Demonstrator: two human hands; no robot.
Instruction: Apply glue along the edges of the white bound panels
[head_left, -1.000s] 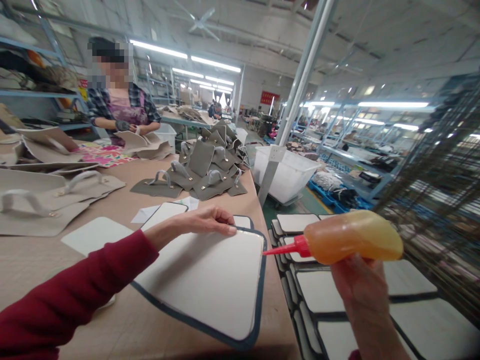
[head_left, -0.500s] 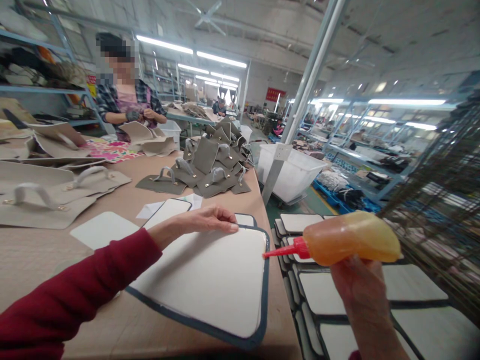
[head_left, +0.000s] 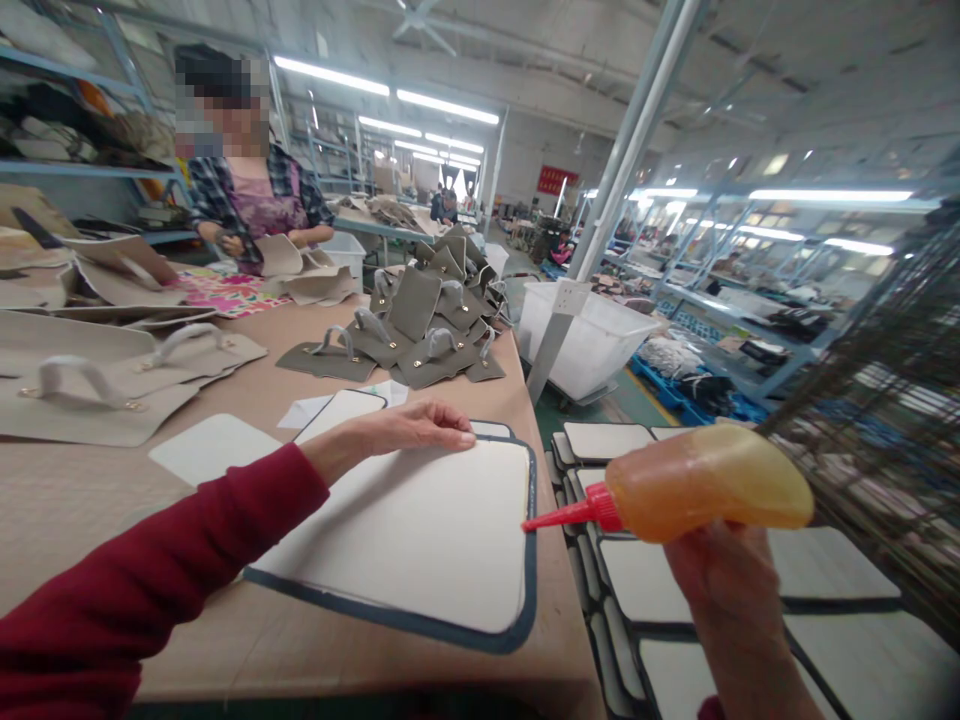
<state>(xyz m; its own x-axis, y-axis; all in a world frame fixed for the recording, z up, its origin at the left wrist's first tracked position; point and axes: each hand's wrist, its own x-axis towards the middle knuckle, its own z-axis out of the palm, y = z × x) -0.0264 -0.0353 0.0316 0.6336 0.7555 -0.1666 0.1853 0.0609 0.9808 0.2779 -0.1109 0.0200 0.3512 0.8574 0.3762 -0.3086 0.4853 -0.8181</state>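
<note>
A white panel with a dark blue rim (head_left: 420,535) lies flat on the brown table (head_left: 247,385) in front of me. My left hand (head_left: 409,427) rests on its far edge, fingers pressed together and holding it down. My right hand (head_left: 724,585) grips an orange glue bottle (head_left: 705,483) with a red nozzle. The nozzle tip touches the panel's right edge. More white panels (head_left: 214,450) lie under and behind the one I hold.
Grey bag pieces with handles (head_left: 427,320) are piled at the table's far end, beige ones (head_left: 97,385) at the left. A person (head_left: 251,205) works across the table. Rimmed panels (head_left: 675,580) are stacked on racks to my right. A white bin (head_left: 589,340) and steel post (head_left: 600,215) stand beyond.
The nozzle tip has moved a little down along the panel's right edge. My view has shifted slightly; the left hand stays on the far edge.
</note>
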